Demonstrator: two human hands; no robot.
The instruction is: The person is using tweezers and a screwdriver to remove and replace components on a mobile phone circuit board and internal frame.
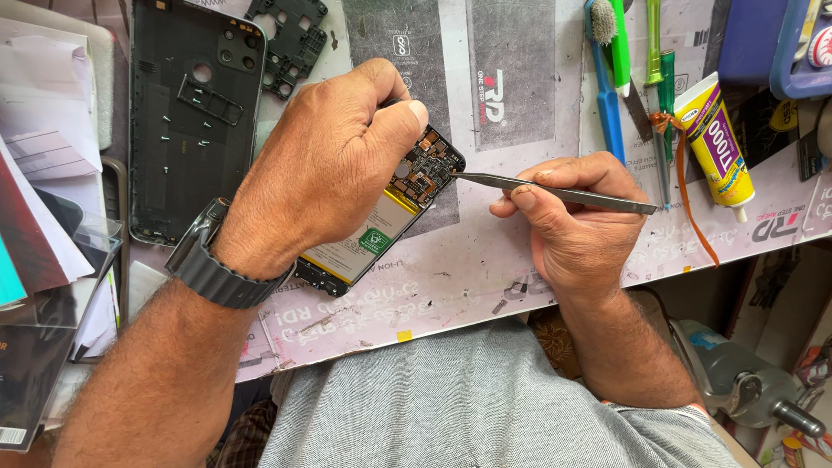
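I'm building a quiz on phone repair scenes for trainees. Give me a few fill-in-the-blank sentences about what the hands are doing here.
1. The right hand holds metal ____ whose tip touches the opened phone.
2. The left hand steadies the phone, and its wrist wears a dark ____.
3. The removed back cover, with small loose screws lying in it, is to the ____ of the left hand.
4. The glue tube has a ____ body.

Missing words: tweezers; watch; left; yellow

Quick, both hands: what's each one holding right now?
Left hand: closed on the opened phone.
Right hand: closed on the metal tweezers.
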